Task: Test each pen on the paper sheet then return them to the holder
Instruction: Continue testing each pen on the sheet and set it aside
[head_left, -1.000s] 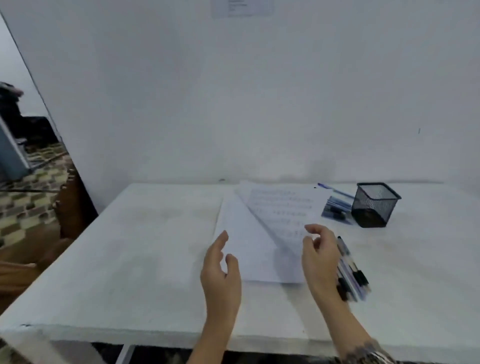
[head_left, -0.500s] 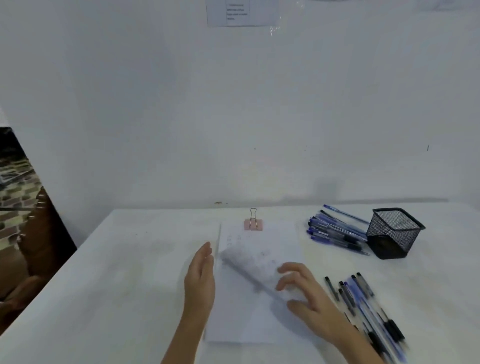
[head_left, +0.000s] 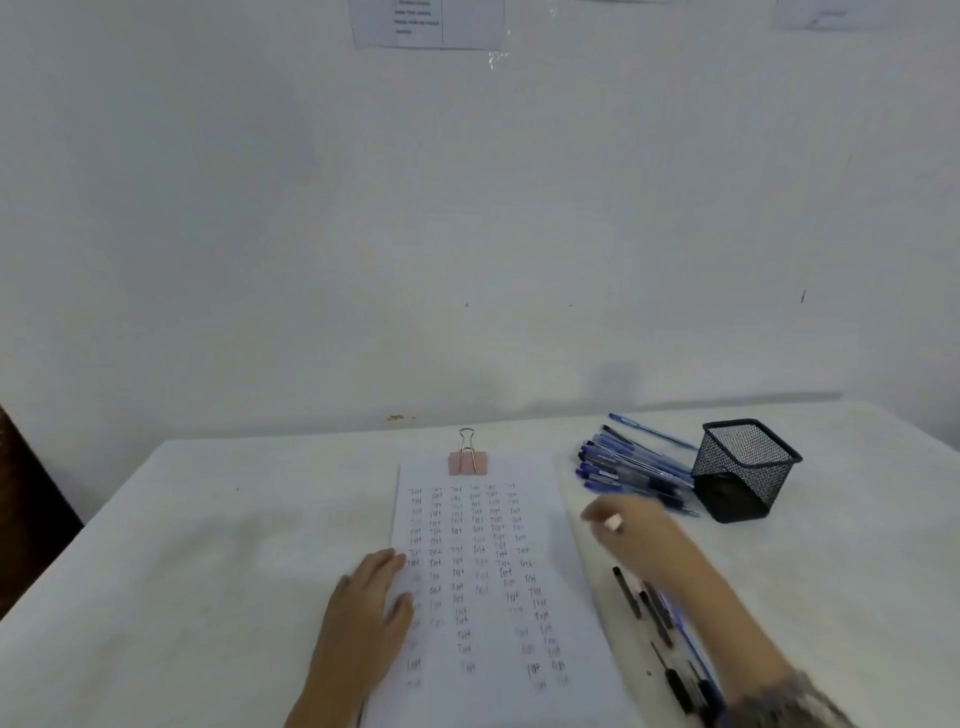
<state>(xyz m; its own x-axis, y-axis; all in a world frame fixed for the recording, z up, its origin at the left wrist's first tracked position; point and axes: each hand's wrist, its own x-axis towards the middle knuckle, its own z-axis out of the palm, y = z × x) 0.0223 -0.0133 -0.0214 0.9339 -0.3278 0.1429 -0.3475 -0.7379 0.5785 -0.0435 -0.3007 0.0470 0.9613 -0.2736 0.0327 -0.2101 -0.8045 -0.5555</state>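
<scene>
Head view: white paper sheet (head_left: 498, 597), columns of small scribbles

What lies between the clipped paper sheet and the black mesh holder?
In the head view, a pile of blue pens lies there, beside the holder; the blurred right hand is just in front of the pile.

Left hand (head_left: 371, 597) rests on the paper sheet (head_left: 488, 571) (clip (head_left: 467, 461) on top), right hand (head_left: 626, 525) near blue pens (head_left: 631, 465).
</scene>
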